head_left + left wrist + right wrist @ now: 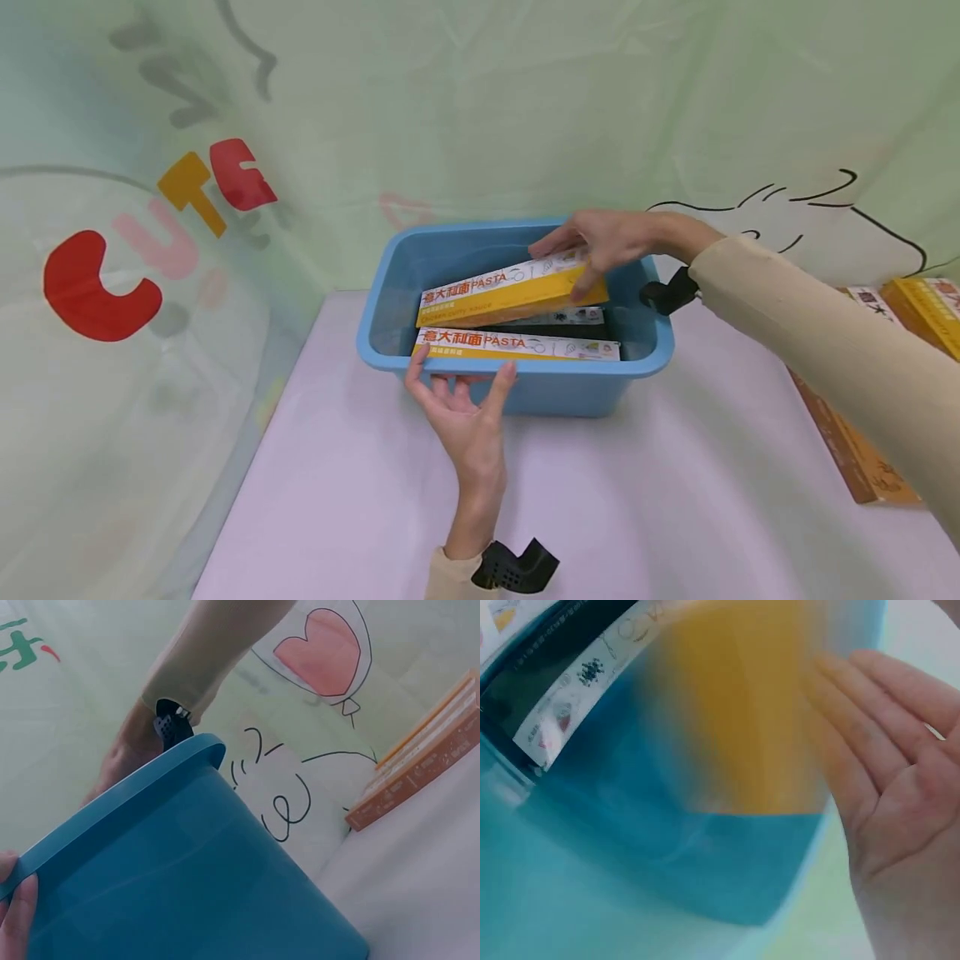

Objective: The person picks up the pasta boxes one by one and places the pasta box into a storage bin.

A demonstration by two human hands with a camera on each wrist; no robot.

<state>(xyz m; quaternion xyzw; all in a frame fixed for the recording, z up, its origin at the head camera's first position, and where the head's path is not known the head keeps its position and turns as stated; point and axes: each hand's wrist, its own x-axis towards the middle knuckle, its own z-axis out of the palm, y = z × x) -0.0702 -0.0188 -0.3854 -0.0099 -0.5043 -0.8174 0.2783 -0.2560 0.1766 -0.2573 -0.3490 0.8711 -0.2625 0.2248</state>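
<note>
In the head view a blue plastic tub stands on the table with pasta boxes inside. My right hand grips the right end of a yellow and white pasta box, thumb on its front side and fingers over the far side. That box lies tilted, its right end raised. Along the near wall lies another pasta box, and a dark box shows partly between them. My left hand holds the tub's near rim; in the left wrist view its fingers sit at the rim. The held box is blurred in the right wrist view.
More boxes stand at the table's right side, partly hidden by my right sleeve. A printed pale green cloth hangs behind the tub. The table has a pale cover.
</note>
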